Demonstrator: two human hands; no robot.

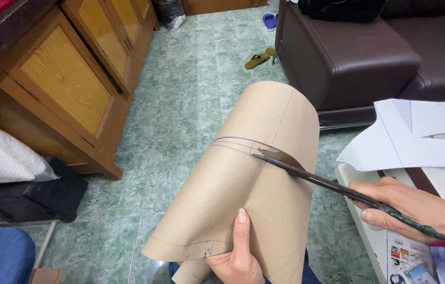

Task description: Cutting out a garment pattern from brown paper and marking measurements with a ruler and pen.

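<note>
A large sheet of brown pattern paper (pixel 254 173) curves up over my lap, with pencil lines drawn on it. My left hand (pixel 235 252) grips its lower edge, thumb lying on top of the sheet. My right hand (pixel 417 210) holds long dark scissors (pixel 327 184) by the handles. The blades point left and bite into the sheet along a curved line near its middle, where a small flap of cut paper lifts up.
White paper sheets (pixel 417 142) lie on a white table (pixel 369 236) at the right. A brown leather sofa (pixel 348 58) stands behind, wooden cabinets (pixel 70 79) at the left, sandals (pixel 259 59) on the green tiled floor (pixel 180 105).
</note>
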